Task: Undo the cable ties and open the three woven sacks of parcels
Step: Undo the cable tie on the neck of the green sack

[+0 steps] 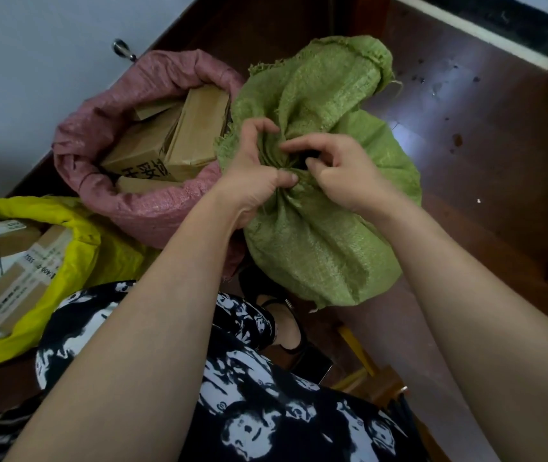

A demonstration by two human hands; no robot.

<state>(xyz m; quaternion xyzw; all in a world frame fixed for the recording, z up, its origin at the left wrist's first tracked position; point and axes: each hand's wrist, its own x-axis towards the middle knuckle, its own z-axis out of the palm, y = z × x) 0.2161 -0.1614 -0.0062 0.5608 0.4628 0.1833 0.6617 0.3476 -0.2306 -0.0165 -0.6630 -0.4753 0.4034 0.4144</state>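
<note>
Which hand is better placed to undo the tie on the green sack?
Probably the right hand: its fingertips pinch at the dark tie, while the left hand grips the green sack at its gathered neck.

left: pink sack (139,208) touching green sack (325,228) | right: bare floor (482,155)

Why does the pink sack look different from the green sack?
The pink sack is open, with its rim rolled down; the green sack is bunched shut at the neck. You can see brown boxes inside the pink one; the green one hides what is inside. Nobody touches the pink sack, but the left hand and right hand pinch the green sack's neck. Both are woven and stand on the floor.
</note>
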